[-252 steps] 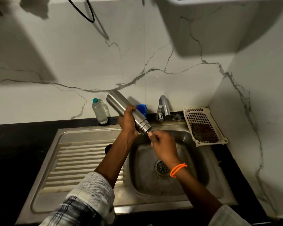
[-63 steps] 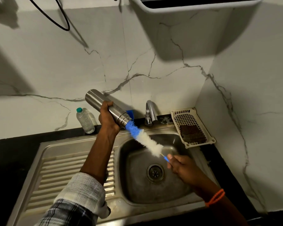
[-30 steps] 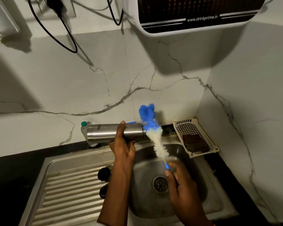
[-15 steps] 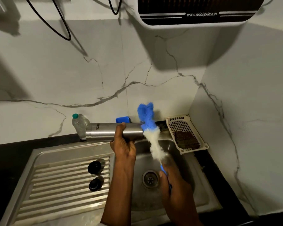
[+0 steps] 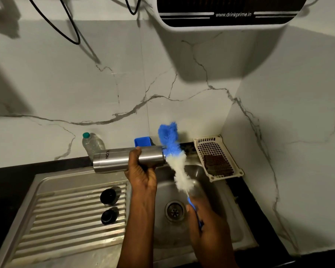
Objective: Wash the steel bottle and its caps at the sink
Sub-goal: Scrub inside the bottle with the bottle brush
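Note:
My left hand (image 5: 142, 171) grips the steel bottle (image 5: 114, 160), held level above the sink's left rim with its mouth pointing right. My right hand (image 5: 203, 223) holds the blue handle of a bottle brush (image 5: 177, 165). The brush stands outside the bottle, its white and blue bristles rising past the mouth. Two black caps, one (image 5: 108, 195) behind the other (image 5: 109, 216), lie on the ribbed drainboard (image 5: 66, 219) of the sink (image 5: 220, 225).
A clear plastic bottle (image 5: 93, 145) with a green cap and a blue tub (image 5: 142, 142) stand at the back wall. A white mesh tray (image 5: 217, 157) with a brown scrubber sits right of the basin. A water purifier (image 5: 220, 12) hangs overhead. The tap is hidden.
The brush has come out of the bottle and now stands upright beside its mouth. The bottle went from tilted to level. In the last half second little has shifted.

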